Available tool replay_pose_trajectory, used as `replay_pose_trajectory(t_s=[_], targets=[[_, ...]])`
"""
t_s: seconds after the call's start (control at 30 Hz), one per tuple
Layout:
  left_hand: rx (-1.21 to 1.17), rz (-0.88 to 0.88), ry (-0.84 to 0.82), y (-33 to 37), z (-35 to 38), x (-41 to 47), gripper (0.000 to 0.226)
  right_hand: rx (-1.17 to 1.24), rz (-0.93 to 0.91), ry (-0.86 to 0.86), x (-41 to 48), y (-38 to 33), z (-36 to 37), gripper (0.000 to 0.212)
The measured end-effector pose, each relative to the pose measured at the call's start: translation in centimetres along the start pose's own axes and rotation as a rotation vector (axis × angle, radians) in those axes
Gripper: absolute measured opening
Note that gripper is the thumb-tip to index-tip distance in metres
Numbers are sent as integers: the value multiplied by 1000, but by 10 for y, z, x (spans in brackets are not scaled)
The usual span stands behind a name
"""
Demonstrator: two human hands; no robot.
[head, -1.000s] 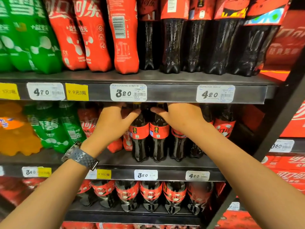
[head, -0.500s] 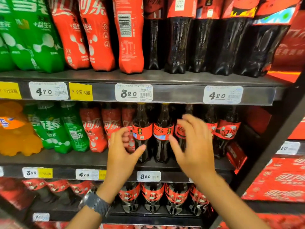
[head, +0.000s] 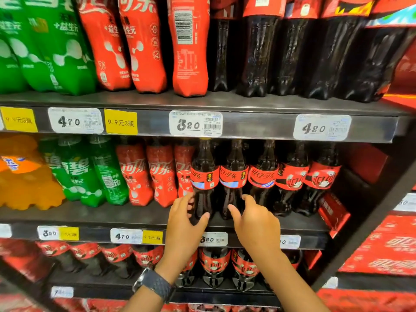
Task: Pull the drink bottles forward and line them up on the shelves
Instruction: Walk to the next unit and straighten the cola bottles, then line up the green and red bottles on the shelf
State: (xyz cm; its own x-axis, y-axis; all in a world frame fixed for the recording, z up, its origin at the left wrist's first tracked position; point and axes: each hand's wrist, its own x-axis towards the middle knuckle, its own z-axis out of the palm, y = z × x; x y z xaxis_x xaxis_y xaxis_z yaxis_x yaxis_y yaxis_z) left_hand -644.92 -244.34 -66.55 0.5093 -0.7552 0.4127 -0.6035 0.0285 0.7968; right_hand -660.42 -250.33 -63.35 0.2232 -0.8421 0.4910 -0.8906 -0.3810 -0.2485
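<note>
Head view: nearest the lens, a dark watch (head: pixel 155 284) is worn on the left wrist. Above it, the left hand (head: pixel 183 226) is raised to the base of a dark cola bottle (head: pixel 203 179) on the middle shelf (head: pixel 139 216); the thumb is spread to the right under the bottle's foot and the fingers are curved loosely round its left side, so the grip is wide, and firm contact cannot be confirmed. To the right of that hand, the right hand (head: pixel 256 224) is held with relaxed, partly curled fingers in front of the second cola bottle (head: pixel 233 176); nothing is enclosed by it, and touching cannot be confirmed. Both bottles stand upright, side by side, close to the shelf's front edge, directly behind the two hands. Further right of the right hand, three more cola bottles (head: pixel 292 179) are lined up in the same row. Left of the left hand, red-wrapped bottles (head: pixel 162 174), green bottles (head: pixel 105 174) and orange bottles (head: pixel 24 176) are ranged along the same shelf. Just below the hands, a white price tag (head: pixel 213 239) is fixed to the shelf edge. Above the hands, on the upper shelf (head: pixel 247 104), larger cola, red and green bottles are stood.
</note>
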Motion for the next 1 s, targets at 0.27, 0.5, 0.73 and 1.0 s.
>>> replay_pose_trajectory(t_s=[0.27, 0.5, 0.73, 1.0], targets=[[-29, -10, 12, -2, 0, 2, 52, 41, 100, -86, 5, -7, 10, 63], [-78, 72, -92, -8, -10, 12, 60, 148, 208, -83, -2, -14, 21, 81], [-118, 52, -138, -19, -14, 14, 46, 299, 282, -28, -16, -21, 12, 69], [-86, 159, -183, -6, -40, 18, 43, 293, -135, 313, -9, -69, -42, 34]])
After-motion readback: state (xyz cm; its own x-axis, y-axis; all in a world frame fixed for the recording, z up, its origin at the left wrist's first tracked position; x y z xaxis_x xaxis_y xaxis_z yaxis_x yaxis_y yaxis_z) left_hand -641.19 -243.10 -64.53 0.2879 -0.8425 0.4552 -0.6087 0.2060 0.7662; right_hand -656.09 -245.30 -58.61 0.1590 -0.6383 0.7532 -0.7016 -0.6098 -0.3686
